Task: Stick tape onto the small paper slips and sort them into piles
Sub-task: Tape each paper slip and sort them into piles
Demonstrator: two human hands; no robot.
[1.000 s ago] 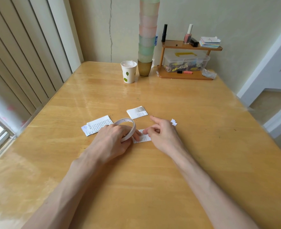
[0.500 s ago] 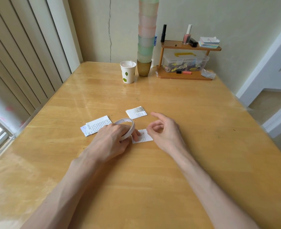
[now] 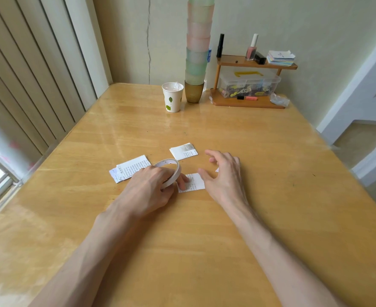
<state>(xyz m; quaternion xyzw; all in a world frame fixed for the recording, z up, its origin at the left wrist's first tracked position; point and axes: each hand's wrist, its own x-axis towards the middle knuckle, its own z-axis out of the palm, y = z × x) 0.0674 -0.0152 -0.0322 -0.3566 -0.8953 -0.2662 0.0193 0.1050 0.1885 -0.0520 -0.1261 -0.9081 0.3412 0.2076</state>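
1. Paper slip (image 3: 194, 182) lies flat on the surface (image 3: 271, 173) between both hands, a left fingertip on its left end.
2. Left hand (image 3: 151, 187) grips tape roll (image 3: 174, 176), held on edge at the slip.
3. Right hand (image 3: 224, 176) is loose, spread and holds nothing, just beside the slip's right edge.
4. Slip is white with small printed rows.

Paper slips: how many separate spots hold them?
3: left pile beside the tape roll, far pile behind it, one slip between left hand and right hand, which may hide more.
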